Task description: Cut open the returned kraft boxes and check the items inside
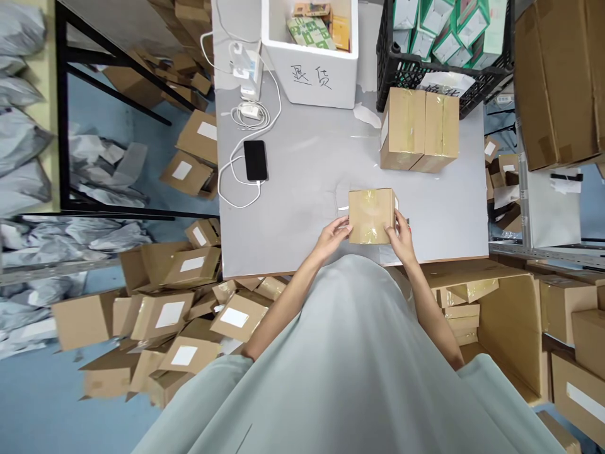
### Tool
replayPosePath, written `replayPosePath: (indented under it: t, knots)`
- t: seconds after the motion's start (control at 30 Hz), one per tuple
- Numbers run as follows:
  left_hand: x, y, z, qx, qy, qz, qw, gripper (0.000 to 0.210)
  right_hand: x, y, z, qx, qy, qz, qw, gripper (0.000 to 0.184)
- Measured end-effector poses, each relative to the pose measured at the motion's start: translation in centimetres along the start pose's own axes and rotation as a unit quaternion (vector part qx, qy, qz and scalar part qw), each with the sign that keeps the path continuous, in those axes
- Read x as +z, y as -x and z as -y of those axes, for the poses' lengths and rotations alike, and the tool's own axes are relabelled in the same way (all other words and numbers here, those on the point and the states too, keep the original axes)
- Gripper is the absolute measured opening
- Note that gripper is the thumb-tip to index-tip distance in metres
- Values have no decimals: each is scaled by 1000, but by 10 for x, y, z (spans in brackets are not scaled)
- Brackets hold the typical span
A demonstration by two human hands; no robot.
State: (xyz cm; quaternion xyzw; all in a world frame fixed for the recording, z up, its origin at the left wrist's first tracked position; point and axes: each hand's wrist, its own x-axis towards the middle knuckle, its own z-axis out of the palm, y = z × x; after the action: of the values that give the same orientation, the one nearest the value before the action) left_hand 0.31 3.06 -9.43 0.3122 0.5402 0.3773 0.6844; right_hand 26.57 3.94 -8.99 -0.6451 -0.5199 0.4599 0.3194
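Observation:
A small brown cardboard box, with clear tape across its top, is between my two hands near the front edge of the grey table. My left hand grips its left side, fingers along the edge and thumb at the lower corner. On the opposite side my right hand grips the box with the thumb on its near face. Two taped cardboard boxes stand side by side farther back on the right. Whether the held box touches the table I cannot tell.
A white foam bin with packets stands at the back. Beside it is a black crate of green-and-white cartons. A phone on a cable lies left. Opened boxes pile on the floor; a large carton stands lower right.

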Motion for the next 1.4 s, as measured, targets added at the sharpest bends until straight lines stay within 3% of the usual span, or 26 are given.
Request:
replayPosePath:
  t: [0.23,0.4,0.5,0.67,0.87,1.03,1.2,1.4]
  knots:
    - [-20,18,-11,31,-48,-78,995,70,34,-11,28,-22,-21,82,996,99]
    - [-35,23,-10,29,-47,-84,995,71,48,-25,32,-28,-42,106,993,103]
    - [-37,16,-3,23,-30,-79,996,64,39,-29,35,-43,-62,130,989,101]
    - [-40,-13,16,-45,-19,-99,994,63,3,-30,32,-28,-82,139,987,98]
    - [-37,-49,28,-97,-4,-133,986,65,-49,-35,-2,-7,-71,59,996,104]
    - [-12,-80,18,-102,2,-96,990,57,-76,-48,-30,34,-82,6,996,123]
    - [4,-94,1,-106,1,-86,991,56,-79,-51,-39,41,-78,21,996,99]
    - [-18,-57,-3,-47,14,-143,988,70,-49,-35,-39,25,-93,23,995,71]
